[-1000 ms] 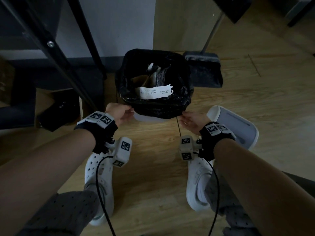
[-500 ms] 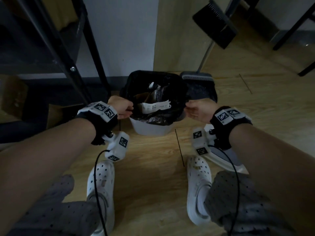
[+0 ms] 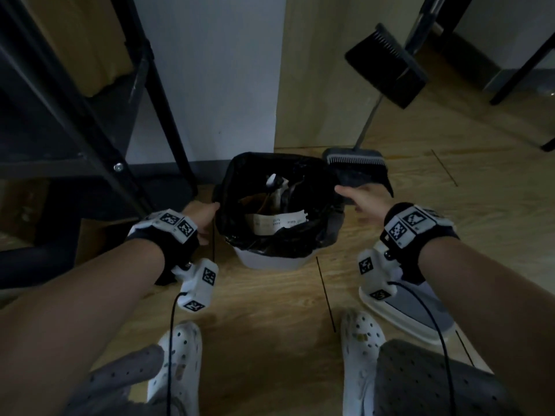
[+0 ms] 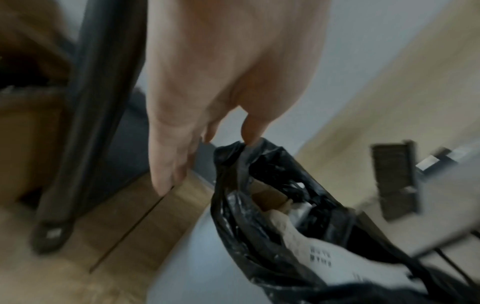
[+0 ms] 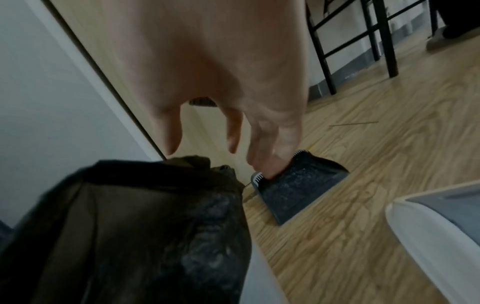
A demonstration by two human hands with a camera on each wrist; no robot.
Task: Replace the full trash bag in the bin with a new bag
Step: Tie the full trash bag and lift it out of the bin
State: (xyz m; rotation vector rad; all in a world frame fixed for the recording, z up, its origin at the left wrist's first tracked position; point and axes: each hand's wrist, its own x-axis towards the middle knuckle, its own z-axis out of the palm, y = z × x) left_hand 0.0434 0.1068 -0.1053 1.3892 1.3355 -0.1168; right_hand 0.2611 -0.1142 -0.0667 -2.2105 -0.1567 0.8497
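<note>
A white bin (image 3: 271, 261) stands on the wooden floor, lined with a black trash bag (image 3: 312, 235) that holds rubbish and a white receipt (image 3: 277, 222). My left hand (image 3: 204, 216) is at the bag's left rim; in the left wrist view the left hand (image 4: 228, 139) pinches the bunched edge of the black bag (image 4: 249, 164). My right hand (image 3: 360, 198) hovers by the bag's right rim with its fingers spread. In the right wrist view the right hand (image 5: 207, 148) holds nothing, just above the black bag (image 5: 145, 216).
A dark dustpan (image 3: 359, 172) lies right behind the bin, with a brush head (image 3: 387, 64) above it. The bin's white lid (image 3: 414, 316) lies on the floor at the right. A black metal shelf frame (image 3: 90, 115) stands at the left. My white clogs (image 3: 180, 355) are near.
Both hands rose from the bag's near rim to its sides. The right hand let go of the bag's edge and opened. The left hand kept its grip.
</note>
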